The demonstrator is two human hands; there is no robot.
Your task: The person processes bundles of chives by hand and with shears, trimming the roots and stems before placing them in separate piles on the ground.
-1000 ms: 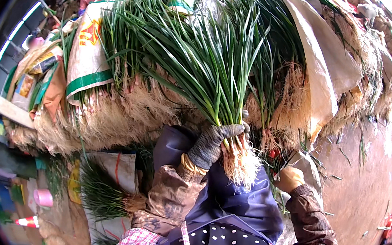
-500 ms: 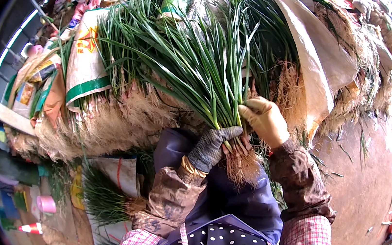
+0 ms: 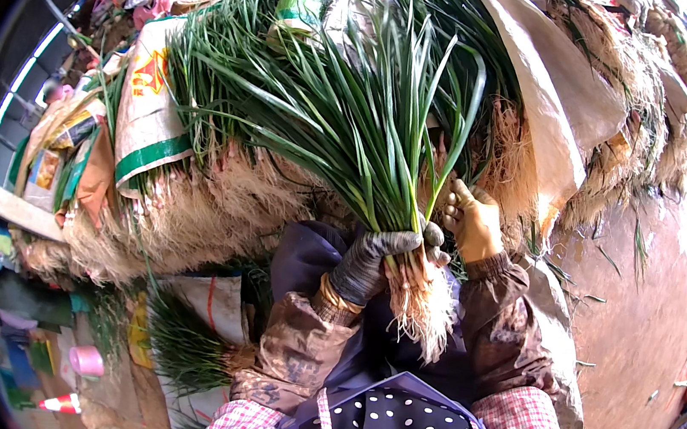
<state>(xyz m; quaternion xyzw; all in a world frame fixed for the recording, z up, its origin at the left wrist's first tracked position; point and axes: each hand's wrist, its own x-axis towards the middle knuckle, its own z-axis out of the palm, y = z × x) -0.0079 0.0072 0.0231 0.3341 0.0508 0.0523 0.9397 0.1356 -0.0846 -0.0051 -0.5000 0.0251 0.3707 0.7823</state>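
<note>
My left hand (image 3: 365,262), in a dark grey glove, is wrapped round the base of a bunch of green garlic (image 3: 385,155). Its long flat leaves fan up and away from me, and the pale roots (image 3: 424,310) hang down over my lap. My right hand (image 3: 478,224), in a tan glove, is just right of the bunch with its fingers curled in. One stalk (image 3: 445,171) leans out from the bunch beside those fingertips. Whether anything is between the right fingers is hidden.
Beyond my hands lies a long heap of green garlic with roots toward me (image 3: 217,199), partly covered by white sacks (image 3: 538,93). A smaller bunch (image 3: 186,345) rests at lower left. The brown floor (image 3: 640,311) on the right has scattered leaf scraps. People sit far left.
My right hand has drawn slightly down from the stalks, its fingers now curled. One stalk has swung out to the right. The roots hang lower and my left fingertips show round the bunch.
</note>
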